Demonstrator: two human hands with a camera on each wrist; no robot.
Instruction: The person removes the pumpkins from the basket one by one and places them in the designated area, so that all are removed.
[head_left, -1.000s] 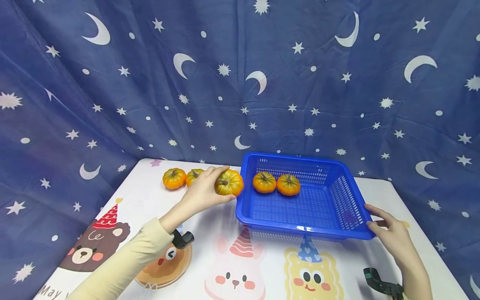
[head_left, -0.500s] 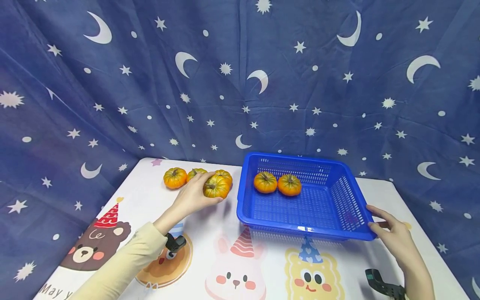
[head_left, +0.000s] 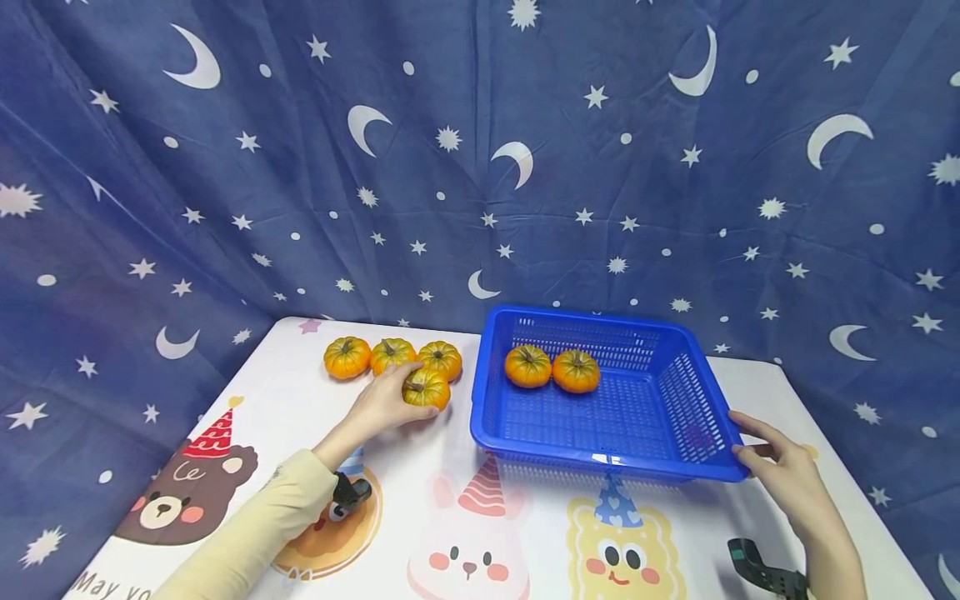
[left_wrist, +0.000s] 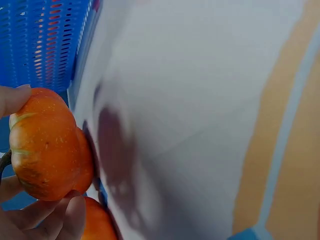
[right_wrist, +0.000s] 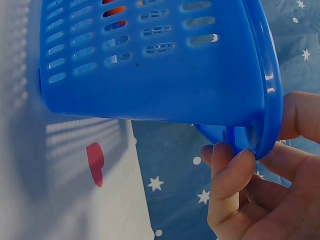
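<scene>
My left hand [head_left: 386, 400] grips a small orange-green pumpkin [head_left: 427, 390], its thumb and fingers on opposite sides in the left wrist view, where the pumpkin's orange side [left_wrist: 47, 145] fills the grasp. Just behind it on the table stands a row of three similar pumpkins: a left one [head_left: 347, 357], a middle one [head_left: 392, 354] partly covered by my fingers, and a right one [head_left: 441, 360]. A blue plastic basket [head_left: 600, 460] stands to the right. My right hand [head_left: 787, 471] pinches its right rim near the front corner; the right wrist view shows fingers curled round the rim [right_wrist: 270, 90].
Two more pumpkins, a left one [head_left: 528, 367] and a right one [head_left: 576, 372], sit side by side in the basket's back left. A printed white tablecloth [head_left: 465, 467] covers the table. Behind it hangs a dark blue curtain [head_left: 420, 200] with moons and stars.
My left hand has moved left and toward me, away from the basket's left rim, with the pumpkin. The row's right pumpkin has come into view behind it. My right hand stays on the rim.
</scene>
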